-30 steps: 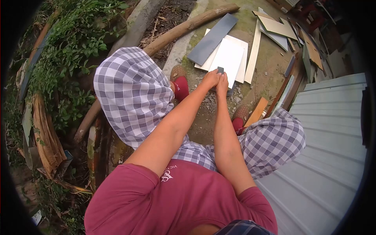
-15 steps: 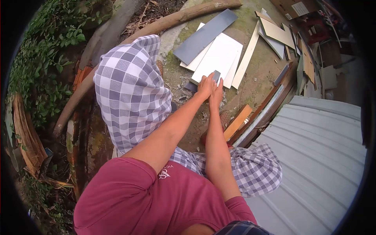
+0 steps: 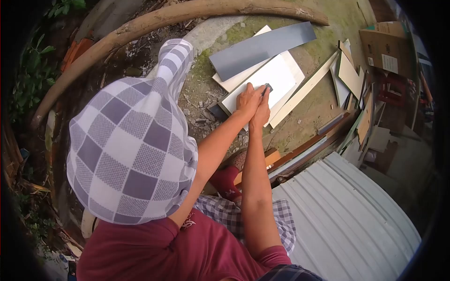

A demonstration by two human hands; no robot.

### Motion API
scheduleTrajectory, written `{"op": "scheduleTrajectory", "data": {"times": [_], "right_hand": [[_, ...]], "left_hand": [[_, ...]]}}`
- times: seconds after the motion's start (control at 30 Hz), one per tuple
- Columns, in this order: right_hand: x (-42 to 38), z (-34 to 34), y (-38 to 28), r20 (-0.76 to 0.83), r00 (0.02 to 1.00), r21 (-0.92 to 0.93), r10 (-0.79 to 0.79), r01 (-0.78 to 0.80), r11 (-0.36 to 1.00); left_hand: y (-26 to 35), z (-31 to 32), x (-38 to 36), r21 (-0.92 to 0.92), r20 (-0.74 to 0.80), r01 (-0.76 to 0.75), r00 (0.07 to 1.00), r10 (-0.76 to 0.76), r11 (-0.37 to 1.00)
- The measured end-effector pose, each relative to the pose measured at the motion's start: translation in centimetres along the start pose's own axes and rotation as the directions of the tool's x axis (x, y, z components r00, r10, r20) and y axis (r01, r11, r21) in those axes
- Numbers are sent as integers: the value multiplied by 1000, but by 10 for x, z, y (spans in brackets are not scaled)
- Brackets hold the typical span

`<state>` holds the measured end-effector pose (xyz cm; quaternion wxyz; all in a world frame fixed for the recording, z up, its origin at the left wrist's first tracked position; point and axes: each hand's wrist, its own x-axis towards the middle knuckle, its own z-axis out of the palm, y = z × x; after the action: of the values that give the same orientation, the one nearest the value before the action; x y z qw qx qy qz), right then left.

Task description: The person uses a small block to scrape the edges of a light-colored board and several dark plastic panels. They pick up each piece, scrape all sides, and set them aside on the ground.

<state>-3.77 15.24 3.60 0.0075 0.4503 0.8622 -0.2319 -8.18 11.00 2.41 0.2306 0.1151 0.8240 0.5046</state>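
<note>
Both hands are pressed together low over a white board (image 3: 274, 70) lying on top of a small stack. My left hand (image 3: 248, 99) has its fingers bent and closed, overlapping the other hand. Just beside it, my right hand (image 3: 261, 112) reaches forward with its fingers closed around a small dark grey block (image 3: 268, 87). The block's far end shows past the fingertips, against the board's face; the rest is hidden. A long dark grey panel (image 3: 262, 49) rests across the stack beyond the hands.
A long cream strip (image 3: 304, 89) lies right of the stack. Board offcuts (image 3: 349, 70) and a cardboard box (image 3: 386, 47) are farther right. A curved log (image 3: 187, 11) bounds the far side. Corrugated metal sheet (image 3: 347, 210) covers the lower right. Checkered cloth (image 3: 133, 145) covers my left leg.
The view has shifted, bringing the cardboard box further in. Both hands and the grey block have moved relative to the white board, toward its right edge.
</note>
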Motion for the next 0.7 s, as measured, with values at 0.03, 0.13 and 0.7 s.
{"op": "scheduleTrajectory", "data": {"times": [0.03, 0.13, 0.7], "right_hand": [[14, -3, -4, 31, 999, -29, 43, -42, 999], [49, -8, -11, 15, 1000, -186, -9, 11, 982], [-19, 20, -30, 103, 990, -265, 101, -71, 962]], "left_hand": [[0, 2, 7, -4, 4, 15, 1000, -15, 1000], [0, 10, 22, -39, 25, 31, 999, -30, 999], [-4, -73, 47, 215, 640, 106, 736, -221, 971]]}}
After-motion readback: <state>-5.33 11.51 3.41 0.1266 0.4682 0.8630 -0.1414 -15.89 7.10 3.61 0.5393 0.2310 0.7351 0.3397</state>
